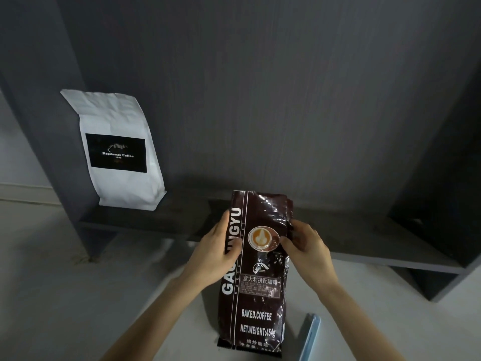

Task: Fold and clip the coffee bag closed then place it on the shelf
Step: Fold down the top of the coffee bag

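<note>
A tall dark brown coffee bag (256,295) with white lettering and a latte picture stands upright on the pale floor in front of a low dark shelf (377,246). My left hand (221,247) grips the bag's left edge in its upper half, thumb across the front. My right hand (303,244) pinches the right edge at the same height. The top of the bag is flat and crinkled. A long light blue clip (311,334) lies on the floor just right of the bag's base.
A white coffee bag (117,149) with a black label stands on the left end of the shelf against its grey side panel (46,126). A dark grey back wall (260,87) rises behind the shelf.
</note>
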Demonstrator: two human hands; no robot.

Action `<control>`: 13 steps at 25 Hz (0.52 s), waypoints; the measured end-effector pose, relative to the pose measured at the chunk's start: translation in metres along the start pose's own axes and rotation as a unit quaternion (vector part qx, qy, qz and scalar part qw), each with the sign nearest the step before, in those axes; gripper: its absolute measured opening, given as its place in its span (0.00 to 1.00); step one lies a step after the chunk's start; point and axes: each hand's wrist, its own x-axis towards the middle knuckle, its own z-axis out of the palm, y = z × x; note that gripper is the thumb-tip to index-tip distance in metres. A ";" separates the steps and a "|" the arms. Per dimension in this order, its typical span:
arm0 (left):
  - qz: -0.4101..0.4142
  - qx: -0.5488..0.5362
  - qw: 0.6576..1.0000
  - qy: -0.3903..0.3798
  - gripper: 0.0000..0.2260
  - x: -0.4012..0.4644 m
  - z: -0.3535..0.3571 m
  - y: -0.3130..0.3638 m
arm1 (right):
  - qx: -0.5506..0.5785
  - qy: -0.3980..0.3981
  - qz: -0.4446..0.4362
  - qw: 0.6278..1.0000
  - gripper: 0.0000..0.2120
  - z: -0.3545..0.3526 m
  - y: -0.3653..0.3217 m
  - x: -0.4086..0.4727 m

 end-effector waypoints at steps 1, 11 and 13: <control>-0.002 -0.017 1.000 -0.001 0.29 -0.003 0.001 0.003 | 0.014 0.004 0.002 1.000 0.19 -0.001 -0.001 -0.004; -0.013 -0.165 0.985 0.039 0.28 -0.058 0.013 0.037 | 0.238 0.070 0.036 0.968 0.12 -0.001 -0.001 -0.064; -0.009 -0.194 0.980 0.045 0.25 -0.073 0.011 0.039 | 0.241 0.081 0.023 0.967 0.12 -0.001 -0.001 -0.076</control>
